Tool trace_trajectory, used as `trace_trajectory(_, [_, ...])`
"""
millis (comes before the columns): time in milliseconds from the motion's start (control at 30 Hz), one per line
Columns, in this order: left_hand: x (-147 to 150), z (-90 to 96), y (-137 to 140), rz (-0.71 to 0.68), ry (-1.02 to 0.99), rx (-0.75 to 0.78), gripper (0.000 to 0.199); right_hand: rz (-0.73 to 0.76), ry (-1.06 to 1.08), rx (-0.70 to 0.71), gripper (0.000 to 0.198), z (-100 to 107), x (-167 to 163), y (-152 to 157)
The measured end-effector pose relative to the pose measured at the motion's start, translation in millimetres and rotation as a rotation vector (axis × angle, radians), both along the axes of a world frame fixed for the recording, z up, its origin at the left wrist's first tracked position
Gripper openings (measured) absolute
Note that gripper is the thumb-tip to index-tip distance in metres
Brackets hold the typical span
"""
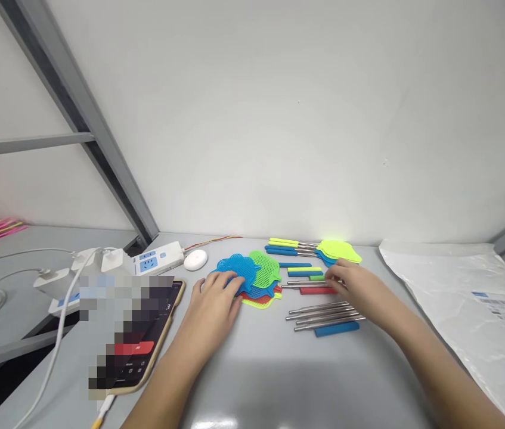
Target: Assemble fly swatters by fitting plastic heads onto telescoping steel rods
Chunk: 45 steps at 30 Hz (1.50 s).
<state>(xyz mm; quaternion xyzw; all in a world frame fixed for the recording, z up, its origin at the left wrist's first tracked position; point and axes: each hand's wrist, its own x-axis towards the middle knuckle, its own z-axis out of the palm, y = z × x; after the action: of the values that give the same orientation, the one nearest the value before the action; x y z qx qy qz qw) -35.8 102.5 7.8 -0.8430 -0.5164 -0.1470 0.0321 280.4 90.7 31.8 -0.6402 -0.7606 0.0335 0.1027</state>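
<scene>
My left hand (216,295) rests on the pile of mesh fly swatter heads, its fingers curled over the near edge of a blue fly swatter head (244,269). Beneath and beside that one lie a green head (265,271) and red, blue and yellow ones. My right hand (353,286) is closed at the right ends of two metal rods (306,286), fingertips pinched together; its grip on a rod is partly hidden. Around it are a red handle sleeve (317,291), yellow and blue sleeves (304,271), and several more rods (321,313) with a blue sleeve (337,329).
Assembled fly swatters (337,249) lie at the back by the wall. A white plastic mailer (467,310) covers the right side. On the left are a phone (149,333), a power strip (158,258), a white round case (195,260) and cables.
</scene>
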Motion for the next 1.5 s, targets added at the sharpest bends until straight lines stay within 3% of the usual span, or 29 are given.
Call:
trace_trajectory(233, [-6.1,2.3,2.1,0.041,0.007,-0.02,0.026,0.069,-0.011,-0.031,0.021,-24.6,-1.6,-2.8])
trace_trajectory(567, [-0.9,11.6,3.0,-0.038,-0.08,-0.012,0.022,0.089,0.001,0.01,0.014,-26.0,0.5,-3.4])
trace_trajectory(933, [2.8,1.8,7.2,-0.126,-0.139,-0.015,0.02,0.08,0.034,0.0,0.013,-18.4,3.8,-8.6])
trace_trajectory(1100, [27.2,3.8,3.4,-0.206,-0.157,-0.034,0.022,0.068,0.104,-0.024,0.014,-6.0,8.6,-15.9])
trace_trajectory(1300, [86.0,19.0,20.9,-0.353,-0.089,-0.035,0.021,0.165,0.15,-0.051,0.017,2.1,9.5,-25.2])
trace_trajectory(1400, [107.9,19.9,32.1,-0.342,-0.02,-0.024,0.019,0.171,0.151,-0.07,0.018,1.0,6.8,-26.1])
trace_trajectory(1500, [109.1,16.7,35.5,-0.327,-0.023,-0.009,0.02,0.123,0.107,-0.063,0.02,-2.0,5.8,-23.3])
